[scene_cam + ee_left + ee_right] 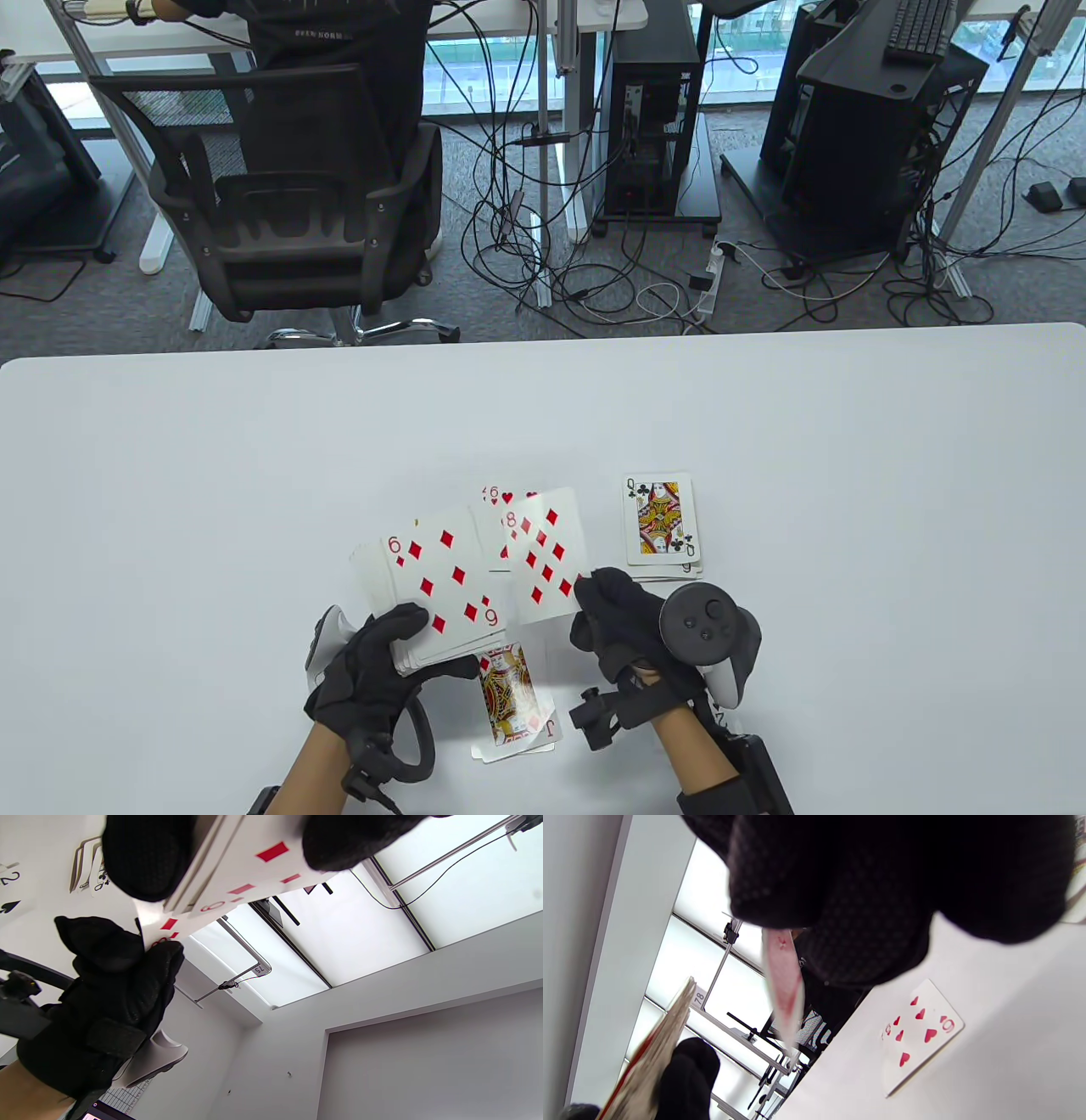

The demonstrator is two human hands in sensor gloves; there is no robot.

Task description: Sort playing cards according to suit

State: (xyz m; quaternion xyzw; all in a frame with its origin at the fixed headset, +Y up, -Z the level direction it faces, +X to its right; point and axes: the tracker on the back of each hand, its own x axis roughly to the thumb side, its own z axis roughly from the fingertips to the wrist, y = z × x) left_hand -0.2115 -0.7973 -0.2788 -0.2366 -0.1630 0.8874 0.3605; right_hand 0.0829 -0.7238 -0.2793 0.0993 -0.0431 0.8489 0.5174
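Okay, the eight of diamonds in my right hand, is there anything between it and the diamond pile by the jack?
Partly. The 8 of diamonds is lifted; the jack of diamonds pile lies nearer the person, between the hands. The deck in the left hand overhangs the pile's far end; the rest is uncovered.

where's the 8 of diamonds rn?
Table view, centre: the 8 of diamonds is pinched in the right hand, held above the 6 of hearts, just right of the deck in the left hand.

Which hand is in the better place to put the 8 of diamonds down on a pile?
Right hand: it already pinches the 8 of diamonds. The left hand grips the deck.
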